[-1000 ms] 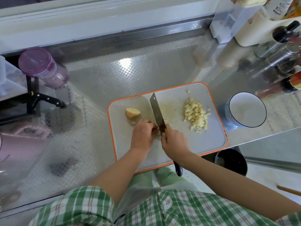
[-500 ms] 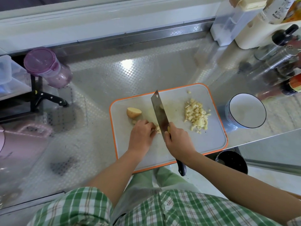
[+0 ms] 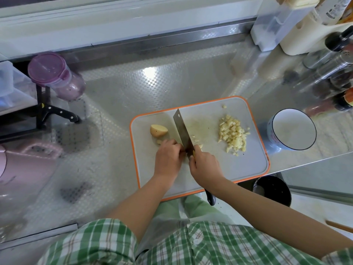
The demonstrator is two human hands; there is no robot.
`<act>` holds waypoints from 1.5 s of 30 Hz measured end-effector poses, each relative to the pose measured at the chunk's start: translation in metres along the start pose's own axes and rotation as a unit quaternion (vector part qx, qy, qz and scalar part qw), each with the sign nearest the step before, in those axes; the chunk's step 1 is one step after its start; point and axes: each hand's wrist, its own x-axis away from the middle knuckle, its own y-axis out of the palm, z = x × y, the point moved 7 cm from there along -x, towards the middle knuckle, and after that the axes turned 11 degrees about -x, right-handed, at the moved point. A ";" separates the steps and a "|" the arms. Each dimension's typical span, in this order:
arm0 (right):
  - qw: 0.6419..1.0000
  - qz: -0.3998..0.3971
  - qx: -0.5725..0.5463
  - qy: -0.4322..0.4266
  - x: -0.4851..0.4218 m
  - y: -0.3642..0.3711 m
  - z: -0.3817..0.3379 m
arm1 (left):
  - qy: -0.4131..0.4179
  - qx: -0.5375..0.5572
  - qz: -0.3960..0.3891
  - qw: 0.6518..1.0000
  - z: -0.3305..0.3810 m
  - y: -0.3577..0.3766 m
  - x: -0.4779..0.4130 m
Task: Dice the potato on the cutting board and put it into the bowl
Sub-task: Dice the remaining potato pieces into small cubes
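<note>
One potato chunk (image 3: 159,130) lies crosswise, left of the cleaver (image 3: 181,130) pointing away.

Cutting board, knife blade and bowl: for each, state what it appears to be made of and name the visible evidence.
Cutting board: probably plastic; matte grey face, moulded orange edge, rounded corners.
Knife blade: metal, likely steel; flat grey sheen and a punched hole near the tip.
Bowl: ceramic or enamel, cannot tell which; glossy white inside with a thin dark rim line.
</note>
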 end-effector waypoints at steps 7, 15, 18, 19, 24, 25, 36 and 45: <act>0.999 0.035 -0.036 0.002 -0.008 -0.012 0.000 | 0.008 -0.009 -0.009 1.000 0.000 -0.003 0.000; 0.991 0.052 -0.123 -0.003 -0.002 -0.027 -0.005 | -0.019 -0.006 0.026 0.999 -0.012 -0.018 0.007; 0.986 0.036 -0.162 0.003 0.003 -0.009 -0.010 | -0.078 0.007 0.062 0.995 -0.021 -0.027 0.010; 0.984 0.035 -0.176 0.007 0.003 -0.003 -0.010 | -0.092 0.007 0.070 0.993 -0.023 -0.030 0.012; 0.986 0.049 -0.157 0.026 0.003 -0.004 0.009 | -0.178 -0.006 0.081 0.981 -0.043 -0.035 0.022; 0.986 0.061 -0.150 0.034 0.003 -0.011 0.016 | -0.204 -0.002 0.081 0.976 -0.048 -0.035 0.024; 0.985 0.094 -0.141 0.043 -0.003 -0.050 0.040 | -0.219 -0.025 0.050 0.974 -0.049 -0.026 0.010; 0.984 0.068 -0.162 0.013 0.006 -0.039 0.032 | -0.064 -0.005 0.058 0.996 -0.008 -0.018 0.007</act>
